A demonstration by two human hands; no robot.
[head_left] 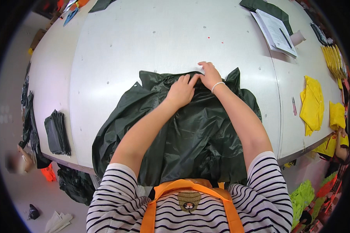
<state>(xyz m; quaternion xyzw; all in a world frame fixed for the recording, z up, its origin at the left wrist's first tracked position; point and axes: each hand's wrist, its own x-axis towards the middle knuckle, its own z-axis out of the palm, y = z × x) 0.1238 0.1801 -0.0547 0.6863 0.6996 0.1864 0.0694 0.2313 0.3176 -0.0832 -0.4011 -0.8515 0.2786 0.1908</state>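
A dark green, shiny raincoat (190, 136) is spread on the white table in front of me, its upper edge facing away and its lower part reaching my body. My left hand (181, 92) is closed on the fabric near the middle of that upper edge. Right beside it, my right hand (210, 76), with a beaded bracelet at the wrist, pinches the same edge, its index finger partly raised. The fingertips of the two hands nearly meet. Folds hide exactly how much cloth each hand grips.
Folded dark green garments (57, 133) lie at the table's left. On the right are yellow garments (312, 105), a small pink-handled tool (294, 106), and papers (274, 33) with a black pen (285, 38). Other people's hands show at both sides.
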